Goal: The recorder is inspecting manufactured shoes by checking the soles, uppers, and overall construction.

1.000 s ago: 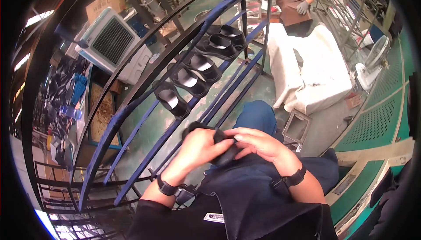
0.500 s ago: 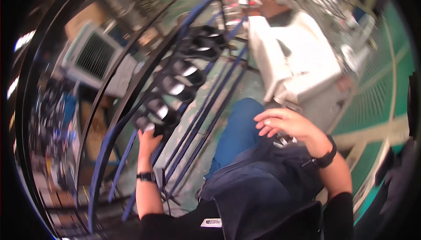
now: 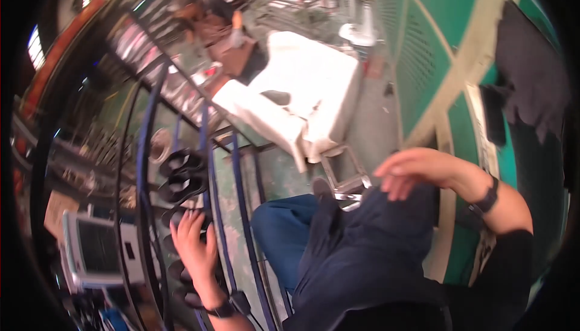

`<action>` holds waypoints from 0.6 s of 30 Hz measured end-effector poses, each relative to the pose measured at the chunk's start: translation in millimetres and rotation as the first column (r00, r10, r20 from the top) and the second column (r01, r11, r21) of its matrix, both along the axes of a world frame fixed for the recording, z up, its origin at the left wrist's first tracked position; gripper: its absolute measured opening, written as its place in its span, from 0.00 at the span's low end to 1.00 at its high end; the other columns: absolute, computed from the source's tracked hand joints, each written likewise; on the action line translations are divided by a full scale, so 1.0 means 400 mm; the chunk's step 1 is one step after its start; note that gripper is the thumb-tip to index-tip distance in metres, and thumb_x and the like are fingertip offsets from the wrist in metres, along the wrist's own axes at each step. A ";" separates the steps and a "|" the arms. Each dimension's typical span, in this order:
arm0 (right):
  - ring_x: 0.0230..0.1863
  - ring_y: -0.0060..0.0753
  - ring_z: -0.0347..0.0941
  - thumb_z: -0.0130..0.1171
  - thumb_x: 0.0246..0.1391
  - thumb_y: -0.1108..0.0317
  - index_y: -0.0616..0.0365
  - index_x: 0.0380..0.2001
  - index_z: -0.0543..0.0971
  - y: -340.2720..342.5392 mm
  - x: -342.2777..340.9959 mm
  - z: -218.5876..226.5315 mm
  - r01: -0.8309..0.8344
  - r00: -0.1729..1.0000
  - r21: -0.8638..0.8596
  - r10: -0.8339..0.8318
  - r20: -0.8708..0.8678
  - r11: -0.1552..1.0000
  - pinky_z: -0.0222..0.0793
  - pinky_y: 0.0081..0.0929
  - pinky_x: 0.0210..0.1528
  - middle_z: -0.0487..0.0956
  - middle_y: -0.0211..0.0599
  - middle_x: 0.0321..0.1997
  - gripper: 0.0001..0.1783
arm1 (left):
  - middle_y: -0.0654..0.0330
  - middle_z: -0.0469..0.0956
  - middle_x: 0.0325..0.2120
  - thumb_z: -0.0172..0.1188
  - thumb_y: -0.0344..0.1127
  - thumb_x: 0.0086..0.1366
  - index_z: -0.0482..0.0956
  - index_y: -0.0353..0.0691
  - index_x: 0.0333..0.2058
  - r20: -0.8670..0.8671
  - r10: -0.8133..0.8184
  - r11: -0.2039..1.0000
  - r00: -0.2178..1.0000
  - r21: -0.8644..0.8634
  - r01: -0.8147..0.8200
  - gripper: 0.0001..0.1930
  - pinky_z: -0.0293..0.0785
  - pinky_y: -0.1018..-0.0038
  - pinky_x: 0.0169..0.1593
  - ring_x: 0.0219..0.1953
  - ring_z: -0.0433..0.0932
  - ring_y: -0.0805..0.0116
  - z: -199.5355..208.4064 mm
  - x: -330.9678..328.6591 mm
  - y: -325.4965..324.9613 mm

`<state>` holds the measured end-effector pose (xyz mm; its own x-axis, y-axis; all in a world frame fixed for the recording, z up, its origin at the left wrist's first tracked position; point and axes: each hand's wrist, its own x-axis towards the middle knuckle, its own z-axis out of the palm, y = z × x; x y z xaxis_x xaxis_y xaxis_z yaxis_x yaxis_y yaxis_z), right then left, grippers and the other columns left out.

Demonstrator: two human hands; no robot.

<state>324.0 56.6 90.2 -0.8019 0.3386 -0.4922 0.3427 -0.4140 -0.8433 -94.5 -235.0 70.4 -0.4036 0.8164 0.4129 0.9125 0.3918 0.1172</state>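
Note:
My left hand (image 3: 194,243) is over a row of black sandals (image 3: 183,187) on a rack with blue bars (image 3: 238,177). Its fingers are spread, with nothing held between them; the sandals beneath are partly hidden by the hand, and I cannot tell if it touches one. My right hand (image 3: 414,171) hovers over my dark-clothed lap, palm down and empty, fingers extended. Both wrists wear black bands.
A large white block-like piece (image 3: 308,80) stands ahead, beside a metal frame (image 3: 347,177). A grey box with a dark panel (image 3: 99,246) is beyond the rack at left. Green panels (image 3: 420,35) line the right, where dark cloth (image 3: 531,71) hangs.
The view has swung right, so the rack and white piece appear farther left. My left hand has left the nearest sandal and is now farther along the row, fingers spread. My right hand stays over my lap.

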 end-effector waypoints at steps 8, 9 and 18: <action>0.42 0.45 0.81 0.61 0.58 0.52 0.53 0.52 0.80 0.057 0.121 -0.064 -0.518 0.849 0.788 0.093 0.519 0.333 0.76 0.38 0.43 0.83 0.45 0.41 0.24 | 0.52 0.70 0.62 0.66 0.42 0.56 0.76 0.41 0.57 -0.321 0.068 0.974 0.945 -0.184 -0.132 0.29 0.55 0.52 0.70 0.67 0.64 0.53 0.188 -0.354 0.221; 0.43 0.49 0.80 0.61 0.56 0.48 0.52 0.52 0.80 0.058 0.122 -0.069 -0.597 0.797 0.750 0.106 0.594 0.284 0.75 0.41 0.45 0.82 0.47 0.40 0.26 | 0.51 0.66 0.65 0.66 0.43 0.55 0.67 0.42 0.64 -0.335 0.139 0.951 0.932 -0.216 -0.220 0.37 0.55 0.51 0.71 0.69 0.61 0.52 0.194 -0.408 0.228; 0.42 0.51 0.79 0.59 0.56 0.40 0.52 0.53 0.80 0.052 0.083 -0.007 -0.701 0.712 0.605 0.408 0.571 0.377 0.75 0.42 0.43 0.81 0.45 0.36 0.31 | 0.43 0.81 0.44 0.65 0.38 0.53 0.55 0.38 0.70 0.192 0.237 0.956 0.952 -0.220 -0.194 0.45 0.76 0.64 0.52 0.45 0.83 0.50 0.231 -0.564 0.291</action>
<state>357.3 77.3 87.6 -0.8243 0.2095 -0.5260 0.5076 0.6849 -0.5227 -320.1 -118.8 162.9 -0.6400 0.7559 0.1376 0.7653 0.6114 0.2011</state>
